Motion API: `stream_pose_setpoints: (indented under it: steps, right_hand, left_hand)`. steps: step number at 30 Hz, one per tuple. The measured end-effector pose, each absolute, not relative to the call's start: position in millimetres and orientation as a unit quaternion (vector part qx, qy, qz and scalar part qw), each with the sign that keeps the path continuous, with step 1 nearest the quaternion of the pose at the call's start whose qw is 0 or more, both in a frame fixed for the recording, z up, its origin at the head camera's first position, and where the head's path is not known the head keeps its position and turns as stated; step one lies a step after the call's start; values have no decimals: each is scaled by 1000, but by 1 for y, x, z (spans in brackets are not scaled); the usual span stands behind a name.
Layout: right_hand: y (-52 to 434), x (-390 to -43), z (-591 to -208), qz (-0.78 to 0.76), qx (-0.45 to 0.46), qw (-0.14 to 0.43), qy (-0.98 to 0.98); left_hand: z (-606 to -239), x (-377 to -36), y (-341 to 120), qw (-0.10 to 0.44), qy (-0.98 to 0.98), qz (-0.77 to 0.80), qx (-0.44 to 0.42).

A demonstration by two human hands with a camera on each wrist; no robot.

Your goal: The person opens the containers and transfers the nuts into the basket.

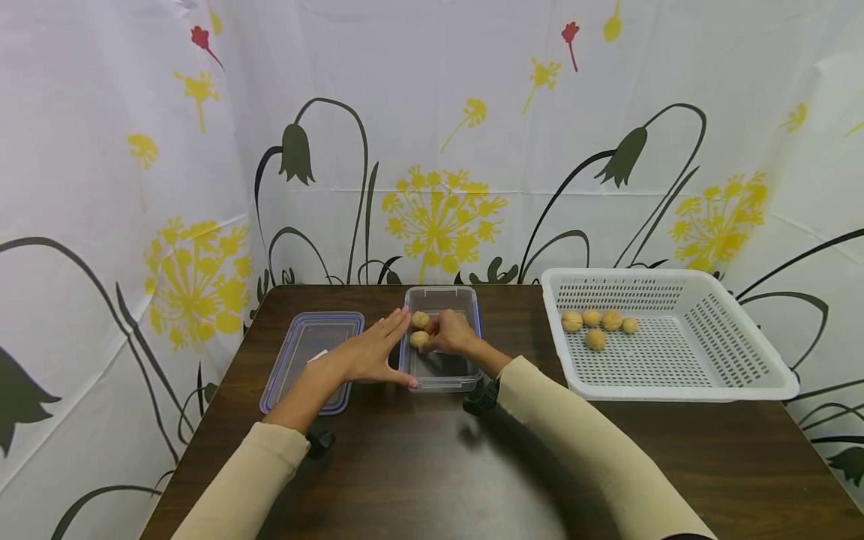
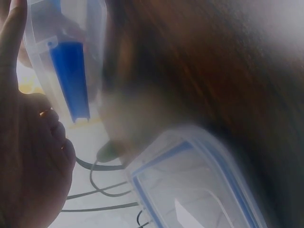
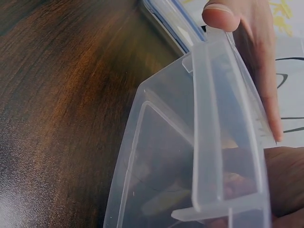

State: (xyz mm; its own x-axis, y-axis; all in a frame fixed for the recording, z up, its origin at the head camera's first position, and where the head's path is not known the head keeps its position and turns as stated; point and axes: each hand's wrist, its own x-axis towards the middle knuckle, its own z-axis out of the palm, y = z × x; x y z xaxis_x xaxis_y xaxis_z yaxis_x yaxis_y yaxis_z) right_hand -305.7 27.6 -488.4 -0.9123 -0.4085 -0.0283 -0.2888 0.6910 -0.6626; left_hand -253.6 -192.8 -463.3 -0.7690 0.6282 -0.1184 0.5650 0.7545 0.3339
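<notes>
Dark wooden table (image 1: pixel 432 465) fills the foreground, a white perforated basket (image 1: pixel 736 375) sits at its right side with five walnuts (image 1: pixel 595 339) loose on its floor, and the action is at centre, well apart from that basket. There stands a clear plastic container (image 1: pixel 440 379), open-topped, with its blue-rimmed lid (image 1: pixel 307 352) lying flat just to its left. The left hand (image 1: pixel 367 352) lies with straight fingers flat against the container's left wall, thumb along the near corner, bracing it and gripping nothing. The right hand (image 1: pixel 451 334) is down inside the container, fingers curled around a walnut (image 1: pixel 419 339) near the left wall, with a second walnut (image 1: pixel 421 319) resting just behind it at the far end. In the right wrist view the container (image 3: pixel 156 156) shows as thin, see-through plastic with a raised rim, and the left hand's fingers (image 3: pixel 261 71) press along the outside of it. The left wrist view is blurred, showing little more than the lid (image 2: pixel 199 180) and part of the container. By my reckoning a walnut handles as a light, hard, rigid thing with a ridged shell that gives fair purchase, though round enough to roll, so a fingertip pinch across its widest part suits it. The container looks light and liable to slide on the smooth table, which makes that bracing palm sensible.
</notes>
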Motion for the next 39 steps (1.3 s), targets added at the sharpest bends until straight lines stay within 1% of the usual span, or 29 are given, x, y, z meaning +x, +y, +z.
stream_pose_setpoints:
  steps: [12, 20, 31, 34, 39]
  right_hand:
    - [34, -306, -476, -328, -204, 99, 917]
    - [46, -302, -456, -324, -241, 129, 906]
    - [69, -299, -423, -329, -292, 136, 888]
    - [76, -299, -415, -325, -297, 130, 888]
    - [93, -298, -406, -333, -299, 137, 884]
  left_hand:
    - [-462, -256, -193, 112, 928, 136, 327]
    - [-461, -256, -193, 113, 928, 140, 326]
    - [-462, -254, -194, 115, 930, 135, 321]
    - [-462, -255, -194, 113, 931, 137, 320]
    - [-462, -255, -194, 115, 931, 138, 319]
